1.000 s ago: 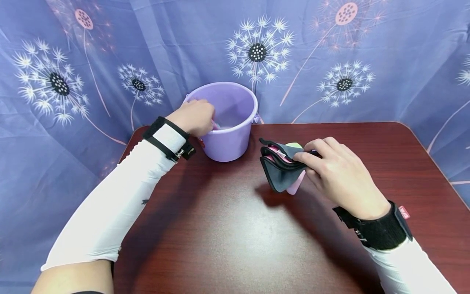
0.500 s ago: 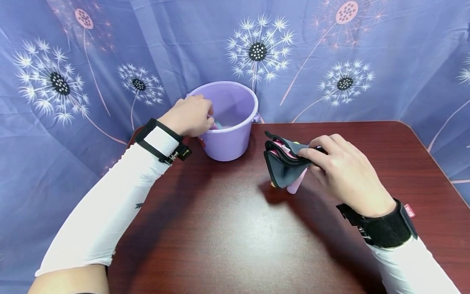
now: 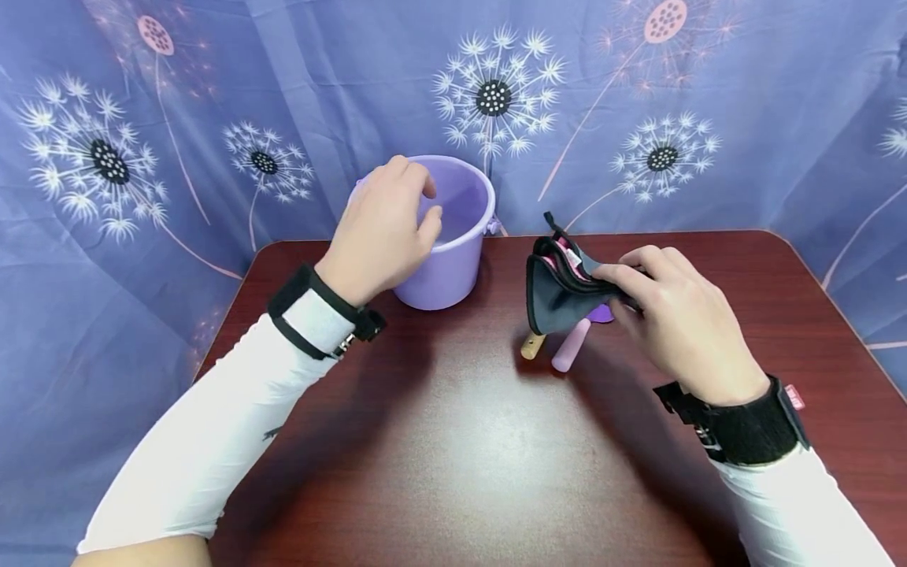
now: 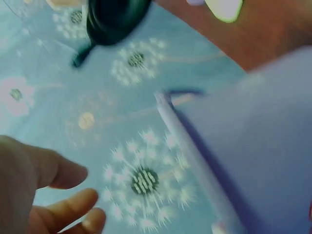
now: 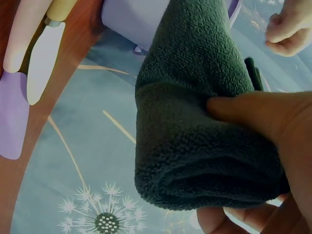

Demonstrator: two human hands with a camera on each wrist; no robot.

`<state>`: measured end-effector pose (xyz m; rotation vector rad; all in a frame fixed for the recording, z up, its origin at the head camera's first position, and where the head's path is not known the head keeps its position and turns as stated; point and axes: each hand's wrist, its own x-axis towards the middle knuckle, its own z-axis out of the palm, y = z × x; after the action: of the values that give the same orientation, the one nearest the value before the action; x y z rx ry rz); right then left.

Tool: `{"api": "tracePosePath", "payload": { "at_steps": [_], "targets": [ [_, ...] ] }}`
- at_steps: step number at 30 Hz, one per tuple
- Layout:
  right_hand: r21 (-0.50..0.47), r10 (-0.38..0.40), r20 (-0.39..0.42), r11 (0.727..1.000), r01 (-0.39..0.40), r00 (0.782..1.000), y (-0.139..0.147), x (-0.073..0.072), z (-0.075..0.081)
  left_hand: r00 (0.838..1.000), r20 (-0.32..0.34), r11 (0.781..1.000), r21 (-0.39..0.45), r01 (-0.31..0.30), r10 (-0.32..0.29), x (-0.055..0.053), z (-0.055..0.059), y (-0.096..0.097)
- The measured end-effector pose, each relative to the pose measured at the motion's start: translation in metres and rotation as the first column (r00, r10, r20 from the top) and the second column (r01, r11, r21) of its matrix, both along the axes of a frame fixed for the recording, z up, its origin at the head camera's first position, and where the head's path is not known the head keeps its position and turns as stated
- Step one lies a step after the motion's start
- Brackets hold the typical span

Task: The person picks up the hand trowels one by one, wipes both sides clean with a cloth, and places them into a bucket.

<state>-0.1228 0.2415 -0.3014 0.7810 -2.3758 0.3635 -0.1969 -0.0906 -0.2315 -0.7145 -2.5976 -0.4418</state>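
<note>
My left hand [image 3: 386,224] is raised over the near left rim of a purple bucket [image 3: 441,279], with loosely bent fingers and nothing between them. In the left wrist view, its thumb and fingertips are apart, beside the bucket wall [image 4: 273,136]. My right hand [image 3: 683,323] pinches a folded dark grey towel [image 3: 560,295] with black edging; pink shows between its layers. The right wrist view shows the thumb on top and fingers beneath the fuzzy towel [image 5: 190,131]. Under it on the table lie a purple spatula [image 5: 13,114] with a pink handle and a pale-bladed, wooden-handled tool [image 5: 46,63].
The bucket stands near the back edge of a reddish-brown table [image 3: 453,472], and its inside is mostly hidden by my left hand. A blue curtain [image 3: 340,79] with dandelion prints hangs right behind the table.
My left hand has come up out of the bucket. My right hand has moved the towel up and slightly right, uncovering more of the tool handles and the purple blade.
</note>
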Motion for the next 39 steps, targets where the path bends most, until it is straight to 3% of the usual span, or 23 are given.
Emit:
{"api": "tracePosePath", "payload": {
  "at_steps": [3,5,9,14,18,23,30,34,35,37,39],
  "targets": [
    [-0.029,-0.04,0.026,0.999,0.041,0.999,0.003,-0.002,-0.002,0.997,-0.05,0.995,0.071,0.07,-0.066,0.014,-0.009,0.01],
    [-0.049,-0.064,0.043,0.997,0.066,0.997,0.005,-0.004,-0.003,0.995,-0.041,0.991,0.095,0.097,-0.093,0.023,-0.017,0.017],
    [-0.079,-0.115,0.076,0.99,0.121,0.99,0.009,-0.008,-0.006,0.991,0.042,0.984,0.127,0.122,-0.128,0.034,-0.037,0.028],
    [-0.103,-0.201,0.135,0.971,0.215,0.97,0.014,-0.01,-0.009,0.969,0.202,0.984,0.133,0.118,-0.144,0.036,-0.065,0.042],
    [-0.112,-0.257,0.184,0.953,0.28,0.949,0.017,-0.01,-0.01,0.938,0.323,0.988,0.12,0.096,-0.13,0.031,-0.093,0.055],
    [-0.116,-0.292,0.231,0.939,0.324,0.928,0.019,-0.012,-0.012,0.877,0.461,0.987,0.147,0.07,-0.131,0.021,-0.125,0.071],
    [-0.106,-0.306,0.254,0.934,0.341,0.918,0.019,-0.013,-0.013,0.809,0.584,0.994,0.111,0.006,-0.07,0.013,-0.154,0.092],
    [-0.101,-0.308,0.256,0.934,0.342,0.916,0.019,-0.013,-0.012,0.754,0.653,0.992,0.125,-0.019,-0.067,0.015,-0.164,0.104],
    [-0.1,-0.308,0.254,0.934,0.342,0.917,0.019,-0.013,-0.012,0.746,0.662,0.991,0.132,-0.025,-0.069,0.015,-0.166,0.107],
    [-0.099,-0.31,0.252,0.934,0.343,0.917,0.019,-0.013,-0.011,0.748,0.66,0.992,0.128,-0.023,-0.068,0.016,-0.169,0.112],
    [-0.1,-0.312,0.255,0.933,0.345,0.915,0.019,-0.013,-0.011,0.772,0.633,0.994,0.107,-0.014,-0.057,0.015,-0.171,0.117]
  ]
}}
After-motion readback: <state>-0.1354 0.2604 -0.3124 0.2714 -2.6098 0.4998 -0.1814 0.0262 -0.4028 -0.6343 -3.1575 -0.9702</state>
